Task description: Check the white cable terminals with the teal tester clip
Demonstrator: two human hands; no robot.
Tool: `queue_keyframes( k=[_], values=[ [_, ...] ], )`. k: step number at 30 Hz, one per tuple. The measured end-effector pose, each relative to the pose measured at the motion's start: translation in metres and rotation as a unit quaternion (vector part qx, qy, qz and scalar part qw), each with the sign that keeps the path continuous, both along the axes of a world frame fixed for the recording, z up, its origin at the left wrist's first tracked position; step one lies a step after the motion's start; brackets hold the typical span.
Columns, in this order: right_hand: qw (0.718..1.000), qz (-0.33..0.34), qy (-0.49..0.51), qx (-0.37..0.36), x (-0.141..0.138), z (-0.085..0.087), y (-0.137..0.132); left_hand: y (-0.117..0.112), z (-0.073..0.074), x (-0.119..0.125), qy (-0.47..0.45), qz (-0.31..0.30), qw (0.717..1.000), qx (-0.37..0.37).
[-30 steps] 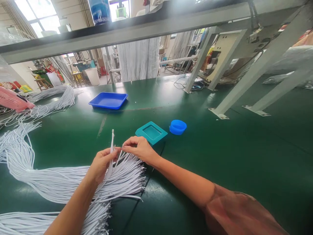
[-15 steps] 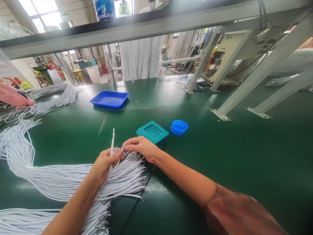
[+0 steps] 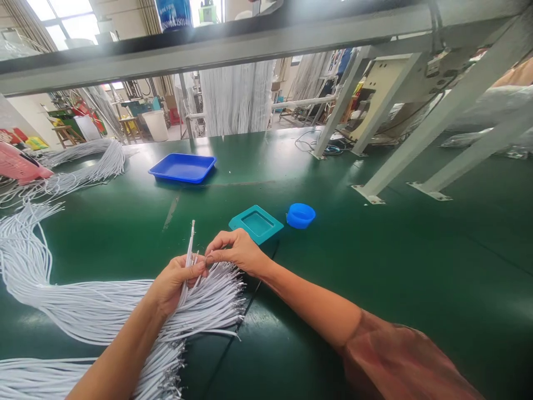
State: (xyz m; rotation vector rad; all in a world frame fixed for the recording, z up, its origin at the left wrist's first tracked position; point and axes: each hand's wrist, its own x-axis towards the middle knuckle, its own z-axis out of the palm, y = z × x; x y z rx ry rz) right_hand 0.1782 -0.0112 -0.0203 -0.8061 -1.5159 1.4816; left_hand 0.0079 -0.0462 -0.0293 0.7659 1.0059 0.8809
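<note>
My left hand (image 3: 172, 280) is closed round a few white cables (image 3: 190, 244), one of which stands up above my fingers with its stripped tip showing. Thumb and forefinger of my right hand (image 3: 239, 253) pinch at the end of another white cable, right against my left fingertips; the small end itself is mostly hidden. Under both hands lies a thick bundle of white cables (image 3: 104, 297), its ends fanned out to the right. A second cable bundle (image 3: 45, 378) lies nearer me, partly behind my left forearm.
Just beyond my right hand are a teal tray (image 3: 278, 225) and a round blue cup (image 3: 300, 223). A blue tray (image 3: 175, 177) sits farther back on the green table (image 3: 395, 266). Metal frame legs (image 3: 400, 144) stand at right; more cables (image 3: 110, 161) and a pink object (image 3: 19, 164) are left.
Both hands keep nearly the same grip, with the right fingertips shifting slightly down against the left ones. The whole view has moved a little, so things appear slightly farther left.
</note>
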Motion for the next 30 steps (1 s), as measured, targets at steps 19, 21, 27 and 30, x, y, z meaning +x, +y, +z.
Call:
queue_keyframes(
  k=[19,21,27,30],
  values=[
    [0.889,-0.147,-0.252,0.354,-0.005,-0.013,-0.008,-0.001,-0.003,0.008,0.043,0.09,0.993,0.059],
    [0.932,-0.079,-0.215,0.282,-0.002,-0.009,-0.002,-0.001,-0.003,0.007,0.047,0.095,0.992,0.062],
    [0.991,-0.011,-0.122,0.051,0.001,-0.003,0.008,-0.003,0.0,0.007,0.068,0.074,0.991,0.084],
    [0.992,0.003,-0.124,0.028,0.001,-0.003,0.005,-0.003,0.0,0.008,0.07,0.062,0.992,0.088]
  ],
)
